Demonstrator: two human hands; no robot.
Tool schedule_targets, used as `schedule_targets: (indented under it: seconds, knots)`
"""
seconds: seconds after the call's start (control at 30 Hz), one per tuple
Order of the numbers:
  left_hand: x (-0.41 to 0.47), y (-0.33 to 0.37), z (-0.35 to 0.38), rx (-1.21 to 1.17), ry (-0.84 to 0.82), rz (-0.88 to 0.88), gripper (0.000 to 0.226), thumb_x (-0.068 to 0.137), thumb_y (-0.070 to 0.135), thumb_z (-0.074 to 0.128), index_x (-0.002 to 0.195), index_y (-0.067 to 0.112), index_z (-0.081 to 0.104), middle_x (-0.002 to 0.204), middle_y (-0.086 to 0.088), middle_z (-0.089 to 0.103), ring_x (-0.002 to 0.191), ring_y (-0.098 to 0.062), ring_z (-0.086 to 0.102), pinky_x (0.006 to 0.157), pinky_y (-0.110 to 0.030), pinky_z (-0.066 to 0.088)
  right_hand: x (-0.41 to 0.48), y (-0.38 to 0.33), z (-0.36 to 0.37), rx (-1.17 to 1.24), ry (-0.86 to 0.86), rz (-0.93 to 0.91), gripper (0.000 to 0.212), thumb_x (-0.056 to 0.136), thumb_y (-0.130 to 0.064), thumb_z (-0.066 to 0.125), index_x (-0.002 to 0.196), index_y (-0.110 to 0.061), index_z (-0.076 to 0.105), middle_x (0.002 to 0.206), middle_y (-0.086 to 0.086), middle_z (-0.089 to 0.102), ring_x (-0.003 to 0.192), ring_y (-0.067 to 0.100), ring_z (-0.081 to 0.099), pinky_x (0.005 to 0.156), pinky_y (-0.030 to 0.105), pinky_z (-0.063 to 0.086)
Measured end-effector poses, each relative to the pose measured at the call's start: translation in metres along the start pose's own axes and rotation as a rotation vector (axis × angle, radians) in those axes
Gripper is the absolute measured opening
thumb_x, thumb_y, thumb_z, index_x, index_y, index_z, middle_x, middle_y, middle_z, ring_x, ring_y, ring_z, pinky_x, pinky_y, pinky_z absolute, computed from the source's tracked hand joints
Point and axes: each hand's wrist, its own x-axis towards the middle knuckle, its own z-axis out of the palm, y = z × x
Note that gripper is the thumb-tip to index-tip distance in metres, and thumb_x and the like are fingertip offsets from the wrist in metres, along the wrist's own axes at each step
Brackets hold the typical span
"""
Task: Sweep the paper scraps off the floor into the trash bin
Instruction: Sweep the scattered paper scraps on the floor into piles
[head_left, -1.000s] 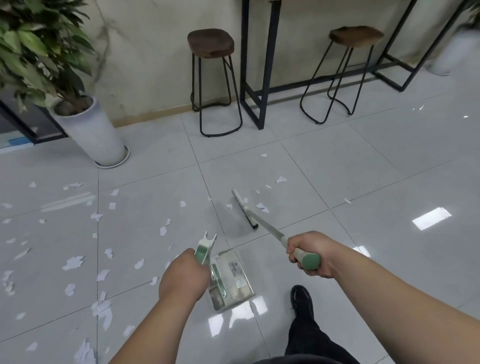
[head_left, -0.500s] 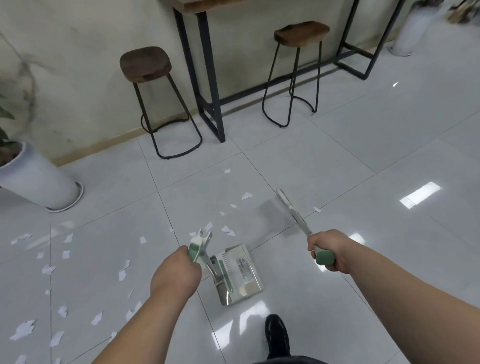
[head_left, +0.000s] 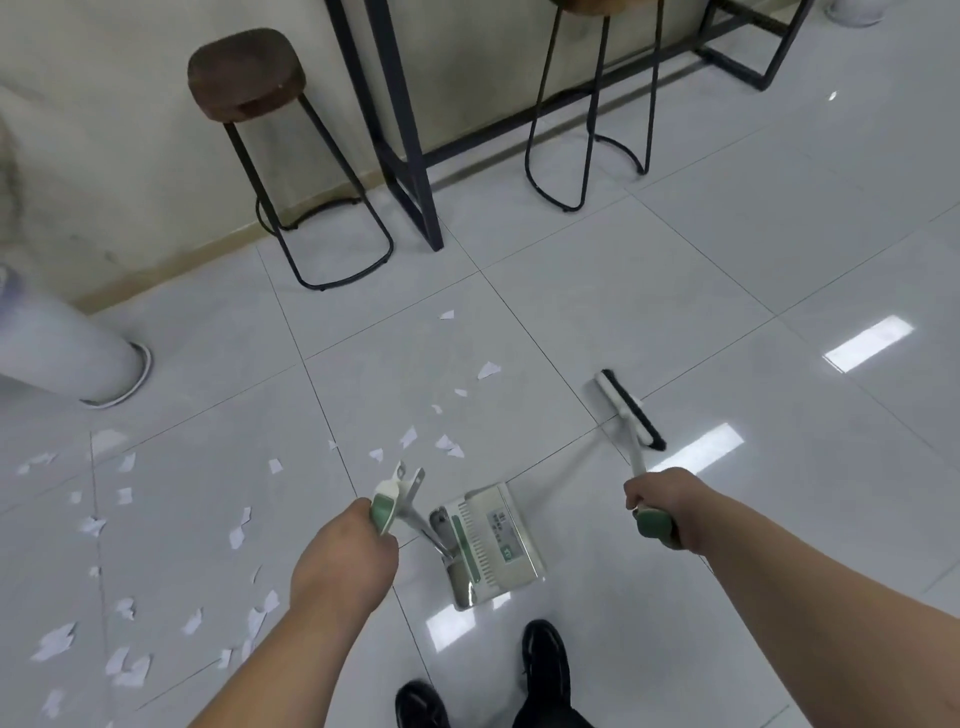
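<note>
My left hand (head_left: 340, 558) grips the green handle of a metal dustpan (head_left: 488, 545), whose pan rests on the floor just ahead of my feet. My right hand (head_left: 662, 506) grips the green end of a broom handle; the broom head (head_left: 628, 408) with black bristles sits on the tiles ahead to the right. White paper scraps (head_left: 447, 447) lie between pan and wall, and several more scraps (head_left: 124, 665) are scattered over the floor at the left. No trash bin is in view.
Two dark stools (head_left: 249, 78) with black wire legs and a black metal table frame (head_left: 400, 156) stand against the wall ahead. A white planter (head_left: 62, 358) is at the left edge. My black shoes (head_left: 545, 654) are at the bottom. Bright light reflections mark the glossy tiles.
The view has swung to the right and closer to the stools. The broom head has moved right, away from the scraps it was among. The dustpan stays under my left hand.
</note>
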Motion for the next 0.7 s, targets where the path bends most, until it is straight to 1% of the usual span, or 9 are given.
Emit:
schedule_targets:
  seconds: [0.1, 0.23, 0.33, 0.37, 0.43, 0.53, 0.57, 0.63, 0.7]
  knots:
    - [0.003, -0.007, -0.002, -0.005, 0.0, -0.015, 0.008, 0.09, 0.016, 0.045, 0.089, 0.02, 0.051, 0.08, 0.001, 0.061, 0.071, -0.018, 0.058, 0.055, -0.027, 0.038, -0.016, 0.001, 0.026, -0.007, -0.068, -0.002, 0.021, 0.07, -0.006, 0.066, 0.091, -0.003, 0.066, 0.077, 0.015, 0.064, 0.063, 0.027, 0.056, 0.049, 0.022, 0.042]
    - [0.005, -0.02, -0.01, -0.025, 0.012, -0.018, 0.008, 0.09, 0.015, 0.045, 0.089, 0.019, 0.052, 0.079, 0.001, 0.061, 0.07, -0.019, 0.059, 0.056, -0.028, 0.039, -0.061, -0.013, 0.057, -0.01, -0.174, -0.031, 0.011, 0.075, -0.006, 0.065, 0.085, -0.004, 0.067, 0.067, 0.013, 0.064, 0.056, 0.024, 0.055, 0.051, 0.021, 0.039]
    - [0.007, -0.03, -0.018, -0.035, 0.027, -0.03, 0.009, 0.089, 0.014, 0.045, 0.089, 0.019, 0.052, 0.079, 0.001, 0.062, 0.071, -0.018, 0.059, 0.056, -0.027, 0.04, -0.091, -0.035, 0.068, 0.017, -0.284, -0.03, 0.014, 0.079, -0.005, 0.062, 0.092, -0.007, 0.063, 0.064, 0.011, 0.062, 0.042, 0.018, 0.051, 0.047, 0.019, 0.035]
    - [0.007, -0.033, -0.02, -0.042, 0.031, -0.037, 0.009, 0.089, 0.014, 0.045, 0.089, 0.019, 0.052, 0.079, 0.001, 0.062, 0.071, -0.018, 0.059, 0.056, -0.027, 0.04, -0.098, -0.042, 0.07, 0.056, -0.325, -0.023, 0.017, 0.079, -0.005, 0.061, 0.096, -0.008, 0.062, 0.064, 0.011, 0.061, 0.04, 0.017, 0.048, 0.045, 0.018, 0.033]
    - [0.007, -0.041, -0.024, -0.053, 0.049, -0.052, 0.008, 0.09, 0.014, 0.045, 0.088, 0.019, 0.051, 0.079, 0.001, 0.062, 0.071, -0.019, 0.06, 0.057, -0.027, 0.042, -0.105, -0.052, 0.074, 0.117, -0.387, -0.017, 0.022, 0.078, -0.005, 0.06, 0.1, -0.009, 0.061, 0.065, 0.012, 0.059, 0.042, 0.016, 0.044, 0.042, 0.017, 0.031]
    - [0.004, -0.054, -0.027, -0.066, 0.074, -0.082, 0.009, 0.089, 0.013, 0.044, 0.087, 0.019, 0.051, 0.078, 0.001, 0.062, 0.071, -0.019, 0.059, 0.06, -0.029, 0.045, -0.109, -0.057, 0.081, 0.078, -0.407, -0.037, 0.026, 0.076, -0.004, 0.06, 0.102, -0.007, 0.063, 0.065, 0.013, 0.059, 0.045, 0.018, 0.043, 0.043, 0.018, 0.03]
    - [0.003, -0.059, -0.027, -0.07, 0.081, -0.097, 0.01, 0.088, 0.013, 0.044, 0.087, 0.019, 0.051, 0.078, 0.001, 0.062, 0.071, -0.019, 0.059, 0.059, -0.029, 0.044, -0.111, -0.058, 0.084, 0.047, -0.403, -0.052, 0.025, 0.076, -0.003, 0.06, 0.101, -0.006, 0.063, 0.066, 0.014, 0.06, 0.044, 0.018, 0.043, 0.044, 0.019, 0.03]
    - [-0.001, -0.071, -0.027, -0.082, 0.093, -0.135, 0.009, 0.089, 0.013, 0.045, 0.086, 0.019, 0.05, 0.078, 0.001, 0.061, 0.069, -0.019, 0.058, 0.055, -0.028, 0.04, -0.115, -0.061, 0.091, -0.039, -0.38, -0.099, 0.02, 0.076, -0.003, 0.061, 0.096, -0.004, 0.064, 0.066, 0.014, 0.061, 0.043, 0.02, 0.045, 0.045, 0.02, 0.031]
    - [-0.005, -0.084, -0.025, -0.102, 0.113, -0.166, 0.008, 0.089, 0.013, 0.046, 0.086, 0.019, 0.05, 0.078, 0.0, 0.06, 0.071, -0.021, 0.058, 0.055, -0.029, 0.039, -0.114, -0.066, 0.097, -0.121, -0.34, -0.146, 0.014, 0.077, -0.004, 0.062, 0.09, -0.004, 0.063, 0.065, 0.014, 0.061, 0.042, 0.02, 0.048, 0.047, 0.02, 0.032]
